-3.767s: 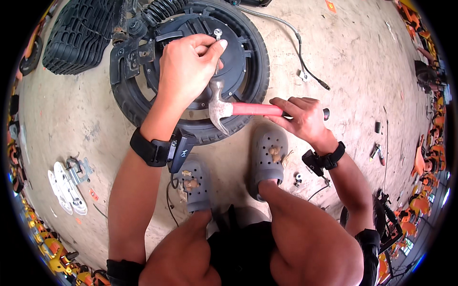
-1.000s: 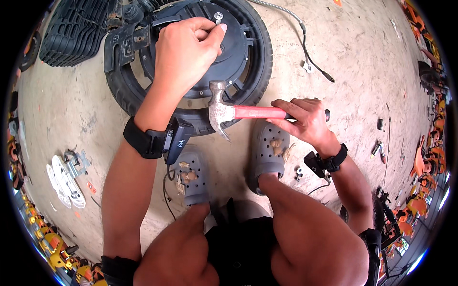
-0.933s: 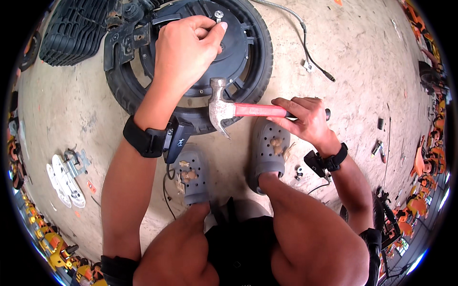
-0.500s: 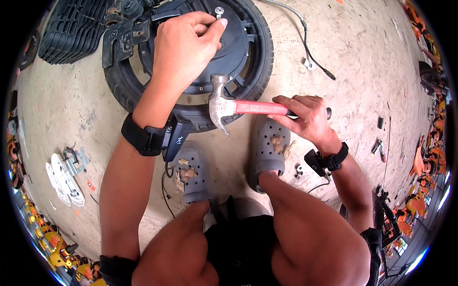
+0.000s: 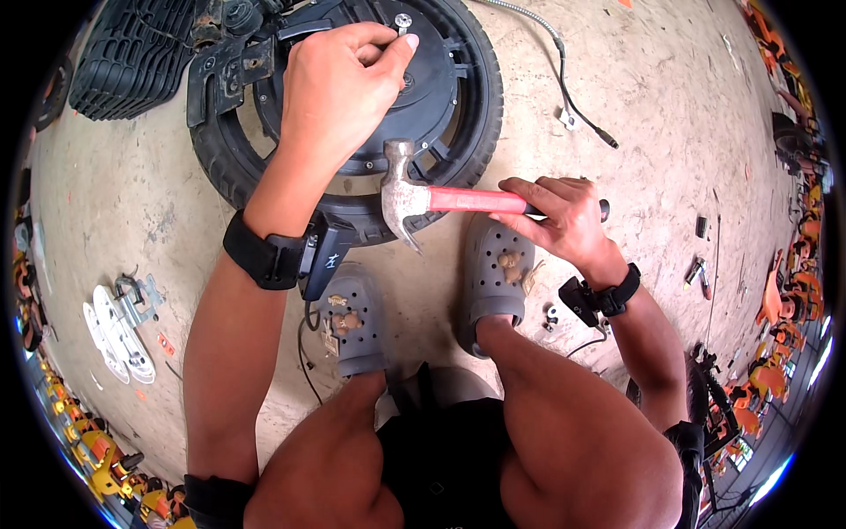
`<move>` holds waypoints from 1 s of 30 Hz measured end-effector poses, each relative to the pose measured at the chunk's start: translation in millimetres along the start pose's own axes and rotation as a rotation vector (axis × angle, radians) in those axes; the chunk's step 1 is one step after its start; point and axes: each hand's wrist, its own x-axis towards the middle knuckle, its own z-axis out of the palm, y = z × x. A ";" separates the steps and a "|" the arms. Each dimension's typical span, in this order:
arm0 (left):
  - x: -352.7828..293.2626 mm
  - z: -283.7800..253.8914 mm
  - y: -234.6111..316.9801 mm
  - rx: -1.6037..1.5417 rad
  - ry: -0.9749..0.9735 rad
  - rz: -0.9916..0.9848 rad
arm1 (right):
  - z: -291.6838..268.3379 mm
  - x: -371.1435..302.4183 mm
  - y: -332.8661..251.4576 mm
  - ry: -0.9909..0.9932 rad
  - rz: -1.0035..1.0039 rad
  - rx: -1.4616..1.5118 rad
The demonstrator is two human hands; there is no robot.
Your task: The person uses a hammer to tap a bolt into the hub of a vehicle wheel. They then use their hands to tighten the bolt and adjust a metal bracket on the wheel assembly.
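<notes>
My left hand is closed above a black wheel hub. Thumb and index finger pinch a small silver bolt with a round, recessed head facing up; its lower part is hidden behind the fingers. Around the hub runs a thick black tyre lying flat on the floor. My right hand is wrapped around the red and black handle of a claw hammer. The hammer is held level over the near edge of the wheel, its metal head toward the left and apart from the bolt.
A black ridged part and a black metal bracket adjoin the wheel's left side. A cable lies to the right. White curved parts rest at left. My grey clogs stand close to the tyre. Orange machines line the rim.
The hammer and my right hand have shifted very slightly left. My left hand stays almost in place, still pinching the bolt.
</notes>
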 end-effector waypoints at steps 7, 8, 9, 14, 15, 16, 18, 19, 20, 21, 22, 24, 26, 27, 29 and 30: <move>-2.1 -2.7 4.0 -0.075 -0.017 -0.049 | 1.2 1.4 0.9 -0.004 -0.028 -0.025; -2.0 -2.6 4.1 -0.081 -0.025 -0.048 | 1.7 1.5 0.9 -0.007 -0.035 -0.032; -1.5 -3.0 4.3 -0.085 -0.031 -0.047 | 1.9 2.8 0.6 -0.009 -0.045 -0.044; -0.9 -5.3 8.1 -0.100 -0.051 -0.068 | 0.3 15.1 4.2 -0.002 -0.079 -0.095; -1.0 -5.4 7.2 -0.105 -0.046 -0.070 | 1.7 18.8 8.0 0.035 -0.077 -0.082; -1.4 -5.2 6.3 -0.110 -0.041 -0.072 | 3.3 22.1 11.8 0.071 -0.075 -0.068; -1.7 -4.4 4.6 -0.108 -0.037 -0.052 | 8.1 20.8 13.3 0.058 -0.060 -0.088; -1.3 -4.4 3.7 -0.107 -0.033 -0.041 | 8.6 17.8 9.8 0.035 -0.063 -0.085; -1.0 -3.5 2.5 -0.108 -0.029 -0.037 | 8.2 15.9 6.7 0.013 -0.066 -0.082; -1.3 -1.4 2.6 -0.112 -0.028 -0.032 | 4.3 15.4 4.1 -0.006 -0.101 -0.096; -0.9 -0.8 3.5 -0.115 -0.027 -0.028 | 4.5 16.1 5.9 0.017 -0.089 -0.083; 0.9 -4.5 4.3 -0.080 -0.054 -0.047 | 8.4 17.3 11.3 0.060 -0.065 -0.052; -0.7 -5.3 4.2 -0.075 -0.054 -0.050 | 13.9 16.9 9.6 0.079 -0.006 -0.034; -0.5 -5.3 4.7 -0.083 -0.051 -0.063 | 12.4 15.0 6.6 0.058 -0.009 -0.032; -1.1 -4.1 5.6 -0.099 -0.047 -0.089 | 5.8 13.8 0.9 0.002 -0.038 -0.052; -1.0 -3.2 4.3 -0.093 -0.047 -0.065 | 5.4 15.5 2.0 0.025 -0.040 -0.040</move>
